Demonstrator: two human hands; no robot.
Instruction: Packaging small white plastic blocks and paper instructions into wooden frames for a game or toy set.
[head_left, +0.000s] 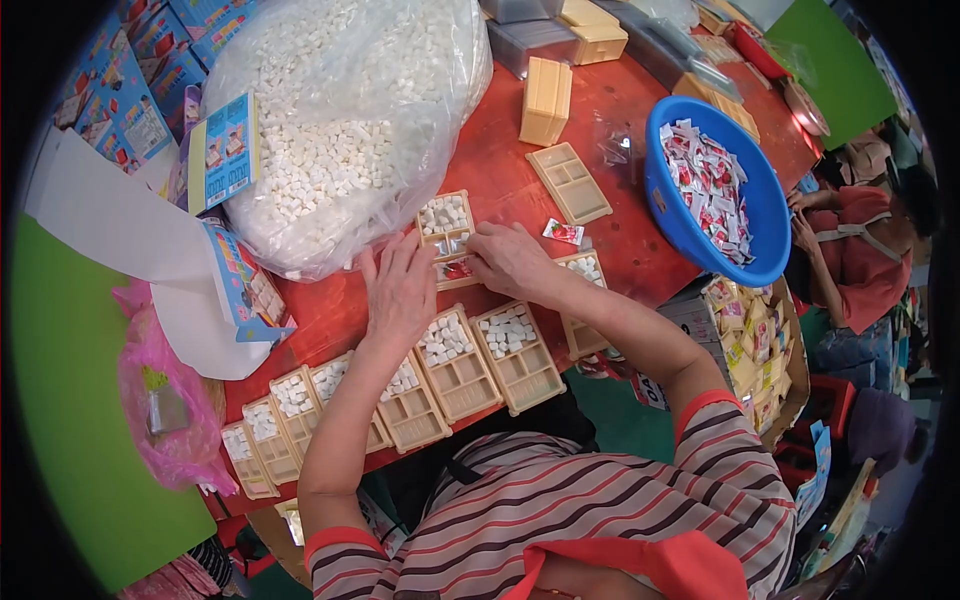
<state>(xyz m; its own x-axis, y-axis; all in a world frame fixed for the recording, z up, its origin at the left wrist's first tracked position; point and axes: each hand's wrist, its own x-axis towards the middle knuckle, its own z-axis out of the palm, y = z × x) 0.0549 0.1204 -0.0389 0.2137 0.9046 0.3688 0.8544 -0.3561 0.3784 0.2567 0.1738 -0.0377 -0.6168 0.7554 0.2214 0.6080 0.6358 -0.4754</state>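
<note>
A beige compartment tray point(431, 219) lies on the red table between my hands. Small white blocks point(444, 213) fill its far section, and a red-and-white packet point(457, 269) lies in its near one. Against the tray's left side rests my left hand point(400, 285), its fingers stretched out. My right hand point(512, 262) is at the opposite side, fingers bent together over the edge; anything in them is hidden. Several similar trays point(462, 387) stand in a row nearer to me, white blocks in their far sections. Another red-and-white packet point(563, 232) lies right of my right hand.
A big clear bag point(470, 60) of white blocks stands at the far left. To the right, a blue basin point(664, 190) holds many small packets. A tray without blocks point(571, 183) and stacked beige trays point(546, 100) lie beyond my hands. Another person point(865, 255) sits at the right.
</note>
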